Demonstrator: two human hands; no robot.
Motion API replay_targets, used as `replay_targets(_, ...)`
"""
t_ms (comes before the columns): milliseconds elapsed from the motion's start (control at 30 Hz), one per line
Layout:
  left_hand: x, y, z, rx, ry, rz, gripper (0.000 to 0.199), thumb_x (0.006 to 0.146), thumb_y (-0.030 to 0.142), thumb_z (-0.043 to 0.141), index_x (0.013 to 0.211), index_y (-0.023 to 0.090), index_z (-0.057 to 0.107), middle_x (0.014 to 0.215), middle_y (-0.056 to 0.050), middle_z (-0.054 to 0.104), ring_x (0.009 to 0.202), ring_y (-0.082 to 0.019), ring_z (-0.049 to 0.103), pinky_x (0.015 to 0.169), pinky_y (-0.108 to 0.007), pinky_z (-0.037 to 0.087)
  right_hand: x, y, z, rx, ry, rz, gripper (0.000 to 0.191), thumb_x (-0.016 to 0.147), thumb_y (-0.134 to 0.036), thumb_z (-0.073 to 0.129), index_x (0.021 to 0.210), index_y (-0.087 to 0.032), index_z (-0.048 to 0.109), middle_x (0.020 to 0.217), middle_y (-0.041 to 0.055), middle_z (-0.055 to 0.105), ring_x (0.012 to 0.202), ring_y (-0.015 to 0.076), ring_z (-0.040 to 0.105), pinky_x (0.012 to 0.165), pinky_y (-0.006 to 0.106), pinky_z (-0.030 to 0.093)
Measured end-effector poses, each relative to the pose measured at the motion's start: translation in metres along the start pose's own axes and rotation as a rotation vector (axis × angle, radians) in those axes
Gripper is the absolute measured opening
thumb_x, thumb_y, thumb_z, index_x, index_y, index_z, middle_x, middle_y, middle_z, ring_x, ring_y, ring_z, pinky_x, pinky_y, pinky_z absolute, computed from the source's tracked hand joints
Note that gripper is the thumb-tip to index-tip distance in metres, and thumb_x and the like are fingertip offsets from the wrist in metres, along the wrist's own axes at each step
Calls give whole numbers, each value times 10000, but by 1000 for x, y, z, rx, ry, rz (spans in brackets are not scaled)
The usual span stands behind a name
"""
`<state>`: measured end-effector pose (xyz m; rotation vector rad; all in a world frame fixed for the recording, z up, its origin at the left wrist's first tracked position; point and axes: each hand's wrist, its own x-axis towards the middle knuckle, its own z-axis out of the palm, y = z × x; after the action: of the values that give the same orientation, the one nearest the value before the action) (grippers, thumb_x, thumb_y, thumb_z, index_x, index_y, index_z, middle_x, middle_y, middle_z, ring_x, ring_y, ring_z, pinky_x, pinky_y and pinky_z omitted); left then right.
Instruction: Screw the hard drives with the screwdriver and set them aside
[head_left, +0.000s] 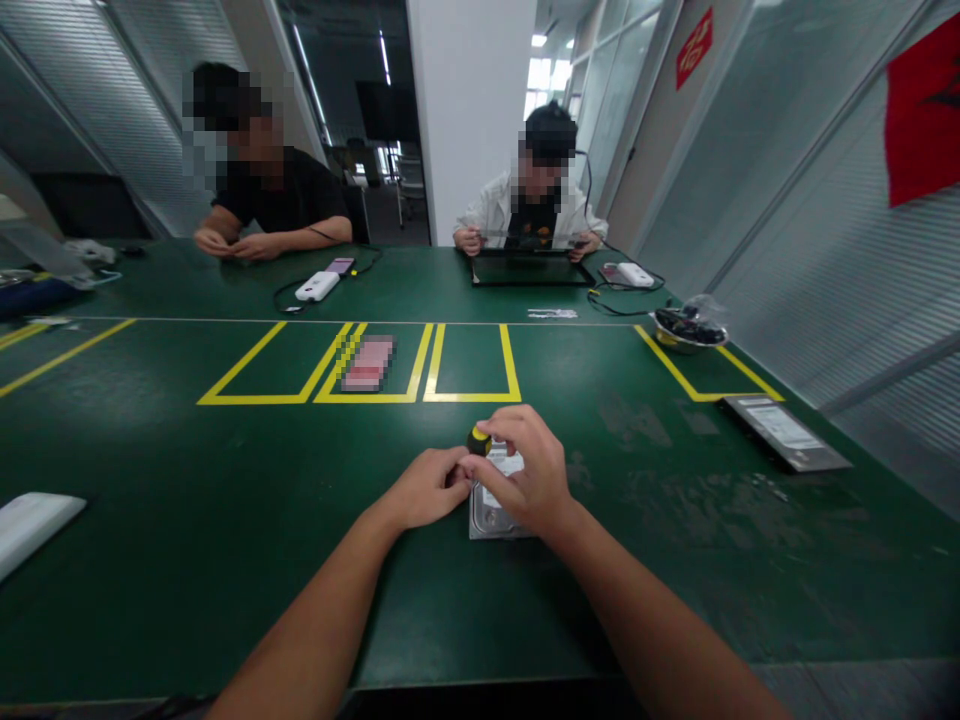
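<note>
The person's right hand (536,465) is curled round the yellow and black handle of a screwdriver (479,440), thumb and fingers drawn narrow about it. The handle is over the upper left part of a hard drive (490,517), which lies flat on the green bench (247,540) directly in front of the person, its label partly hidden by the right hand. The left hand (427,490) comes in from the other side, its fingers bent in at the drive's left edge, just beside the right thumb; they overlap the tool from this angle, so one cannot tell whether they grip the drive, the shaft or neither.

To the right, a second hard drive (784,432) lies near a metal bowl (690,340) heaped with dark pieces and clear plastic. Small bits (770,487) are scattered on the surface below that drive. Yellow tape (472,398) marks outlines on the bench, and a blurred pink item (368,362) lies within one of them. Across the bench, a co-worker in a white jacket (491,205) holds a black-framed panel (532,268) with both hands, while another in a black shirt (311,195) sits with hands together.
</note>
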<state>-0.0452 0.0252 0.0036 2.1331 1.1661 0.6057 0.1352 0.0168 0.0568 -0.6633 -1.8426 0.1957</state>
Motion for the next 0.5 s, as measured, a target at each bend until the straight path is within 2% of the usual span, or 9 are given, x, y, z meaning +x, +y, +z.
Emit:
replay_targets(167, 0, 4, -1, -9, 13, -5, 115, 816, 187, 526, 704, 161, 525, 631, 30, 552, 586, -118, 484, 561, -244, 314, 0, -1, 0, 12, -4, 21, 301, 807, -212, 678, 1094, -229, 587, 985, 55, 624, 898, 180, 613, 760, 358, 547)
replay_targets(367, 0, 1, 0, -10, 2, -12, 82, 819, 205, 527, 752, 159, 541, 651, 27, 555, 588, -119, 479, 563, -240, 315, 3, -4, -1, 38, -54, -15, 381, 861, -124, 545, 1222, -247, 548, 1145, 66, 656, 1058, 194, 609, 894, 414, 524)
replay_targets(500, 0, 0, 0, 4, -3, -19, 104, 822, 205, 525, 729, 160, 538, 648, 24, 565, 594, -123, 491, 554, -243, 306, 1, -2, 0, 21, -28, 16, 346, 829, -210, 640, 1170, -240, 589, 1033, 67, 635, 959, 192, 613, 814, 385, 546)
